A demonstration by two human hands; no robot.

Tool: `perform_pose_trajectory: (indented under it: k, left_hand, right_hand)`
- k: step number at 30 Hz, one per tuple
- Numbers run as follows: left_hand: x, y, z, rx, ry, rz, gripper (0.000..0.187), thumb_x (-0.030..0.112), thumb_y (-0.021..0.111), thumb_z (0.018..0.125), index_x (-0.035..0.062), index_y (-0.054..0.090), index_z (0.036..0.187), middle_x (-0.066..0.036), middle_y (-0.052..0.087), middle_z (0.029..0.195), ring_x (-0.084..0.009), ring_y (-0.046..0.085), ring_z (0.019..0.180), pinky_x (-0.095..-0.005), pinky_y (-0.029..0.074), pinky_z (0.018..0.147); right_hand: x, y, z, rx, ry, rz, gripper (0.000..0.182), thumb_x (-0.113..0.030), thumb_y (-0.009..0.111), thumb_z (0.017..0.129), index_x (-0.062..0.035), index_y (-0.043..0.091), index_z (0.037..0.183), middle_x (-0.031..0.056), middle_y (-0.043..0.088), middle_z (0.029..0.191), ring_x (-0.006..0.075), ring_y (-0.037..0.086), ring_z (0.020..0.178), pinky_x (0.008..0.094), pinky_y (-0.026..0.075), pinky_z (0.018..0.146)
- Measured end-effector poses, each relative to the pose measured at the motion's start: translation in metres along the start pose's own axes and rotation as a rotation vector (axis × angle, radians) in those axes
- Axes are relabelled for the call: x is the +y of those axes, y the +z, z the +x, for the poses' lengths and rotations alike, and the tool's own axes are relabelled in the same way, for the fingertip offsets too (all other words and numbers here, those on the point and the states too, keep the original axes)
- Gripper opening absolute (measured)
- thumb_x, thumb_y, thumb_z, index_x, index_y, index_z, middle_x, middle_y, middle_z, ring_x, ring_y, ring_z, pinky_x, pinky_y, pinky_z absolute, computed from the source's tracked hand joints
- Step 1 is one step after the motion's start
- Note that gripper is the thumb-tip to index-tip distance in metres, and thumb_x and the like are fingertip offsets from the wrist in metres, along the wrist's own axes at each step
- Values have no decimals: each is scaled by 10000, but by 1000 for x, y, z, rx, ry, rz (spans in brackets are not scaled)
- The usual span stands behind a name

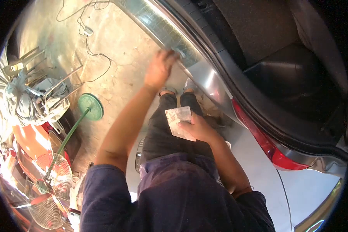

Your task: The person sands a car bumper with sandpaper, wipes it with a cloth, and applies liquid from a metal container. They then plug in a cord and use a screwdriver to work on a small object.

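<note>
My left hand (pixel 161 69) is at the edge of the car's rear bumper (pixel 164 29), its fingers bent and blurred by motion. A small pale thing shows at those fingertips, too smeared to name. Dull, streaky patches cover the bumper's face near this hand. In front of my thighs, my right hand (pixel 199 127) grips a flat, whitish rectangular plate (pixel 178 116) by its near right edge, with the thumb on top. Greyish smears mark the plate's surface.
The open trunk (pixel 274 73) and red tail light (pixel 263 139) are on the right. A fan (pixel 50 189) and a green round-based stand (pixel 91 106) are at left, near plastic-covered items (pixel 27 94). A cable (pixel 89 50) crosses the concrete floor.
</note>
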State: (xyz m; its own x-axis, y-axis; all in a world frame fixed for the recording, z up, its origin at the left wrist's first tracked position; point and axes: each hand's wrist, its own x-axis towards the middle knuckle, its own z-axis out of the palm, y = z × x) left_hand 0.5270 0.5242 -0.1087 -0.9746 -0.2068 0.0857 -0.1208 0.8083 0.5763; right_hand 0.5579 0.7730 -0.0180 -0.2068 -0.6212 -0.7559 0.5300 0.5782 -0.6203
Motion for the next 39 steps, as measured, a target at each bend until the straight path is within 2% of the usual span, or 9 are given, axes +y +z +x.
perform_pose_trajectory:
  k: [7,13,16,19,22,29,32,36,39]
  left_hand:
    - [-65,-35,71,301,-168,65,341,-22,596,818,109,696,1117,-136,649,1146,-366,601,1019,-415,513,894]
    - [-29,-15,4,138,-142,-183,204,71,614,904,52,688,1094,-131,658,1086,-323,643,958,-384,525,861]
    - [-24,-34,-39,26,-692,-721,204,120,580,963,21,633,1133,-114,644,1082,-258,659,960,-350,536,838]
    - [-9,-70,-83,180,-1079,-1316,296,191,543,1015,20,512,1254,-100,630,1090,-194,654,979,-322,547,816]
    - [3,-88,-119,192,-1058,-1471,368,202,528,1028,67,398,1344,-84,621,1109,-166,644,922,-302,552,790]
    - [7,-120,-160,331,-995,-1514,364,67,651,926,115,445,1222,-38,638,1004,-108,618,861,-240,479,658]
    - [-5,-124,-174,372,-1093,-1558,361,37,659,903,116,456,1192,-43,638,981,-113,623,855,-253,494,673]
    - [-29,-117,-187,628,-1048,-1689,337,32,654,911,119,460,1173,-70,641,982,-160,645,825,-302,537,709]
    - [-56,-132,-200,601,-1128,-1598,297,92,647,937,111,471,1175,-76,638,1026,-179,642,885,-338,543,751]
  right_hand:
    - [-36,2,-8,-71,143,355,329,-109,665,917,1,606,1222,57,684,1110,155,643,1008,324,500,916]
    - [-69,7,7,154,-36,469,386,-74,651,909,-9,559,1277,69,658,1171,154,626,1048,336,498,941]
    - [-86,3,26,318,-135,397,375,-66,645,912,0,545,1267,82,653,1178,160,626,1057,330,497,935]
    - [-103,9,47,415,-184,279,334,-62,624,928,8,544,1245,89,654,1167,164,636,1035,316,506,905]
    - [-122,30,63,408,-205,222,322,-58,615,933,11,544,1239,93,655,1163,165,637,1031,315,509,902]
    - [-108,105,103,263,-210,-41,328,-57,622,896,29,548,1204,124,668,1102,190,651,976,326,524,849]
    - [-101,120,104,143,-221,-125,324,-56,602,885,39,552,1192,116,678,1075,192,650,978,330,518,862]
    - [-121,122,84,-10,0,-112,366,-18,619,875,23,537,1229,99,664,1112,190,641,1010,326,512,895]
    - [-122,95,86,68,-93,-63,400,-20,637,880,19,518,1260,96,652,1138,189,634,1027,333,516,896]
